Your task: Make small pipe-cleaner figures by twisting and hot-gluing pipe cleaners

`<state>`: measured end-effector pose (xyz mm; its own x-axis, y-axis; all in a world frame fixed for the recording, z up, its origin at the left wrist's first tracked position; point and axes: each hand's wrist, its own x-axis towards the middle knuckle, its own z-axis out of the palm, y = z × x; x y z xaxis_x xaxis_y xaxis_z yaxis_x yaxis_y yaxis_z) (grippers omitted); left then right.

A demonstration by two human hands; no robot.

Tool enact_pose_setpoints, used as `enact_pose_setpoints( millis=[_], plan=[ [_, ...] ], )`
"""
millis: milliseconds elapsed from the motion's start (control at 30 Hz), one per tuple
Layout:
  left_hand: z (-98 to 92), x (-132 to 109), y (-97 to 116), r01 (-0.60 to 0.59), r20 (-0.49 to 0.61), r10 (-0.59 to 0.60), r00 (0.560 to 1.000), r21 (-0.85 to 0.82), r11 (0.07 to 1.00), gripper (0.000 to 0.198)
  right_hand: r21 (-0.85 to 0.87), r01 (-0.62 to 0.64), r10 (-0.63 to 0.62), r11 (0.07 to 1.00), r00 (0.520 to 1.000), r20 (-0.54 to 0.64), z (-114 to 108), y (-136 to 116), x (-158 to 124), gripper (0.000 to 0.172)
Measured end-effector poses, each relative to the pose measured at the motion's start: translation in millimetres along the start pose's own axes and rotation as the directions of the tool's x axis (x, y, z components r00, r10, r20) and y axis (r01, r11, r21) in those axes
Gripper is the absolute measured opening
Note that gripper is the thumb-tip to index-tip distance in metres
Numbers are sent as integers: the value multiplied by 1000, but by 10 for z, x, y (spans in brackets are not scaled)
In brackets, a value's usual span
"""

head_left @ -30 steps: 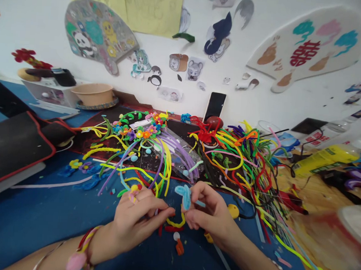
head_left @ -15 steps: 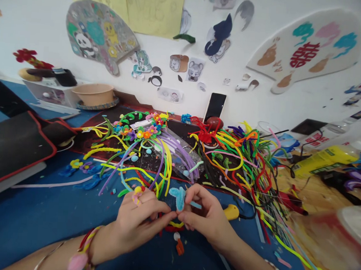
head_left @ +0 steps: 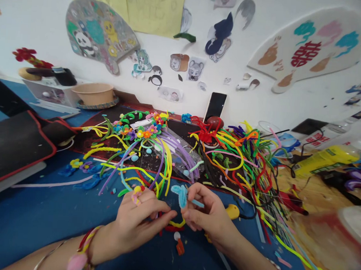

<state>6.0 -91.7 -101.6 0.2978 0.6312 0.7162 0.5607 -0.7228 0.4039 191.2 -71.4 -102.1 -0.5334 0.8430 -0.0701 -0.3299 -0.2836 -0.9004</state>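
A light-blue fuzzy pipe cleaner (head_left: 181, 195), bent into small loops with a straight tail, is pinched between the thumb and fingers of my right hand (head_left: 206, 214). Its tail sticks out to the right, behind the fingers. My left hand (head_left: 145, 218) is just to the left, apart from the pipe cleaner, with thumb and index finger slightly spread and nothing visible between them. It wears a pink and yellow ring with a small flower. Below the hands, a yellow and red twisted strand (head_left: 177, 223) lies on the blue table, partly hidden by the fingers.
Loose pipe cleaners (head_left: 246, 151) pile up at the back right. Colourful small flowers (head_left: 144, 130) lie on a dark mat. A yellow-handled tool (head_left: 232, 211) rests beside my right wrist. A phone (head_left: 215, 106) leans on the wall; a yellow bottle (head_left: 328, 160) lies right.
My right hand has moved slightly right with the blue pipe cleaner, away from my left fingertips. A gap now shows between the two hands.
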Motion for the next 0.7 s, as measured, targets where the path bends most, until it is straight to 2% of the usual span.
enact_pose_setpoints(
  millis=[333,467,567,700],
  plan=[
    [-28,-43,-12,14,15,-14,1000,-16,1000,3,7,59,-59,998,998,-23,-27,-3,-12,21],
    [-45,-31,6,-42,18,43,999,-47,998,17,11,66,-65,998,997,-31,-24,1,-14,21],
    [-65,-19,22,-73,19,74,997,-42,996,20,20,56,-55,998,997,-50,-26,-3,-9,21],
    [-82,-41,13,-51,12,52,999,-66,997,21,25,38,-37,999,998,-47,-43,5,12,17]
  ],
)
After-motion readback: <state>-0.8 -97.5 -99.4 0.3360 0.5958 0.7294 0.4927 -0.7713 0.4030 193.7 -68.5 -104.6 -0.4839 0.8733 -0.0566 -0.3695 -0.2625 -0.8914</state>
